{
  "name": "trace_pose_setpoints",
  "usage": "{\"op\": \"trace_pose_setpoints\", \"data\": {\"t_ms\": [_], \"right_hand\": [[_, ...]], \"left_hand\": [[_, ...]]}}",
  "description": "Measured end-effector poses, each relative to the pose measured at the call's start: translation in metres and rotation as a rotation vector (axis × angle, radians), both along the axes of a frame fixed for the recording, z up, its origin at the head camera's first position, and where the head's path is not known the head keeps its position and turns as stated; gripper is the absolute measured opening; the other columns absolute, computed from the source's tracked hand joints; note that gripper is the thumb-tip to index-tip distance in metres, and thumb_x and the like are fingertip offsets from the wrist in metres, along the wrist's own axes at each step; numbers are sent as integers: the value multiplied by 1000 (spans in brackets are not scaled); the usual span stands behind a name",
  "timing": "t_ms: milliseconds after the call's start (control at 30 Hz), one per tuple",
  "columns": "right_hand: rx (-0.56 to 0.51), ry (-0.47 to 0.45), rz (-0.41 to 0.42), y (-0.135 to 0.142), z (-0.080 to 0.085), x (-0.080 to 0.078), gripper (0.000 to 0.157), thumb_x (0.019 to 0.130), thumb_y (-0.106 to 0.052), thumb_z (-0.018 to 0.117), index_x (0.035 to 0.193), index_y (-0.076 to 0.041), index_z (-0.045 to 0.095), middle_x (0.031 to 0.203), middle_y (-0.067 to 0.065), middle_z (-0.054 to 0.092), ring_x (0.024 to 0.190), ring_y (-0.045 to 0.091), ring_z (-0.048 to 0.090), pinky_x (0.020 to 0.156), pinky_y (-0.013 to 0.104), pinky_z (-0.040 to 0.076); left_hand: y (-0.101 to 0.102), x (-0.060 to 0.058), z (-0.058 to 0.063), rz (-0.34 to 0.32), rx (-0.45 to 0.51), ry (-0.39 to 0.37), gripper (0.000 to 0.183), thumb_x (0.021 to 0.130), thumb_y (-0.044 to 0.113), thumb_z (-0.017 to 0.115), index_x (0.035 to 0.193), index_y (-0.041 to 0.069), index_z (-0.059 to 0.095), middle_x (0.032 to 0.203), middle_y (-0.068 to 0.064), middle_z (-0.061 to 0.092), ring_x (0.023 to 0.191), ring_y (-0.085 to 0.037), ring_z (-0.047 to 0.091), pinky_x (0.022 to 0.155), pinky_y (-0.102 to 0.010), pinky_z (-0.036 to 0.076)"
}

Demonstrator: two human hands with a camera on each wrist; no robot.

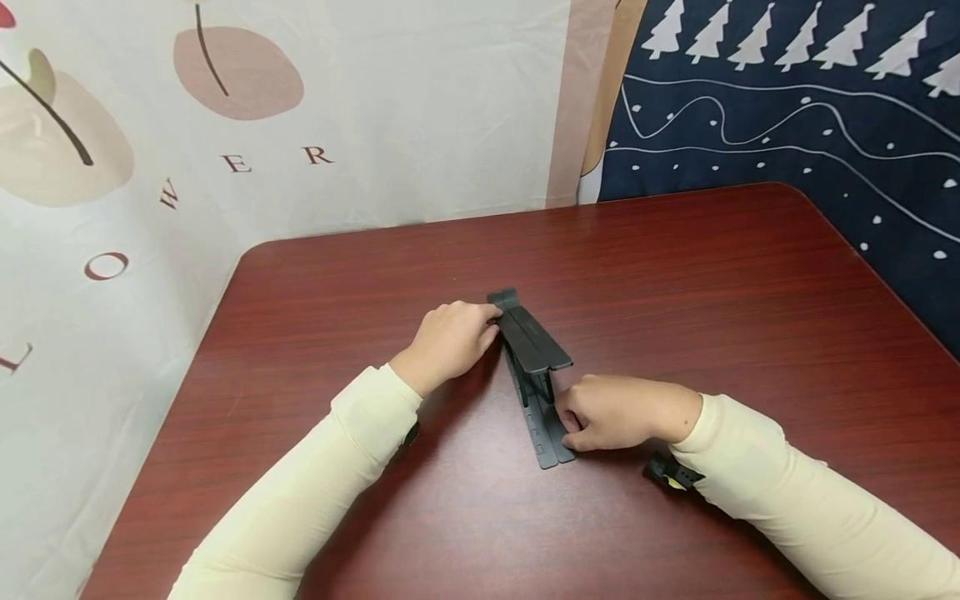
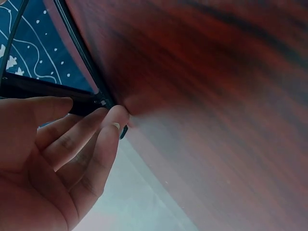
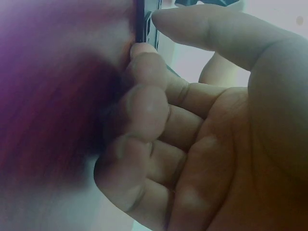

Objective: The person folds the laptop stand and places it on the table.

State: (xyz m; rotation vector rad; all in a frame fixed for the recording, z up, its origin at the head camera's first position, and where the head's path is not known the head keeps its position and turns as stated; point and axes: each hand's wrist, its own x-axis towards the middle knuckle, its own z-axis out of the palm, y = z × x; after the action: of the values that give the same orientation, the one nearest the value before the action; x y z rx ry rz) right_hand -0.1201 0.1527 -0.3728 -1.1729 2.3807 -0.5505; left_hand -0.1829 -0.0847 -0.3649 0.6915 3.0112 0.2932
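Observation:
A black folding laptop stand [image 1: 531, 340] stands partly opened on the table, its upper plate raised above a long flat base [image 1: 542, 429]. A strut props the plate near its front end. At the far, hinged end my left hand [image 1: 453, 337] grips the stand between thumb and fingers; in the left wrist view, the fingers of that hand [image 2: 72, 159] reach round its dark edge. My right hand [image 1: 618, 410] pinches the right side of the base near its close end. Its lower fingers [image 3: 139, 115] curl beside the tabletop in the right wrist view.
The reddish-brown wooden table [image 1: 360, 275] has rounded far corners. Behind it hang a white printed cloth [image 1: 420, 108] and a dark blue cloth [image 1: 750, 125] with white trees. A small black device [image 1: 671, 473] is strapped under the right sleeve.

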Motion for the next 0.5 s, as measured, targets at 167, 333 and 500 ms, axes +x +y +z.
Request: {"op": "trace_pose_setpoints", "data": {"t_ms": [167, 333, 500], "right_hand": [[-12, -11, 8, -1, 1, 1, 26, 83, -16, 71, 64, -19, 53, 55, -17, 39, 49, -4, 35, 48, 16, 32], [-11, -26, 3, 2, 4, -2, 26, 83, -13, 68, 64, -19, 51, 55, -17, 36, 50, -3, 34, 49, 17, 32], [-52, 6, -49, 7, 7, -14, 24, 84, -9, 62, 67, -20, 50, 58, -16, 42, 52, -4, 38, 50, 17, 33]], "left_hand": [[0, 1, 2, -4, -13, -16, 32, 100, 25, 59, 130, 15, 67, 116, -5, 74, 98, -25, 73, 71, -46, 58], [-2, 8, 5, 32, 21, -29, 31, 100, 27, 59, 129, 20, 67, 112, -1, 76, 89, -23, 73, 59, -39, 53], [-3, 21, 10, 76, 136, -7, 28, 99, 27, 56, 123, 26, 69, 99, 7, 76, 81, -11, 70, 55, -31, 46]]}}
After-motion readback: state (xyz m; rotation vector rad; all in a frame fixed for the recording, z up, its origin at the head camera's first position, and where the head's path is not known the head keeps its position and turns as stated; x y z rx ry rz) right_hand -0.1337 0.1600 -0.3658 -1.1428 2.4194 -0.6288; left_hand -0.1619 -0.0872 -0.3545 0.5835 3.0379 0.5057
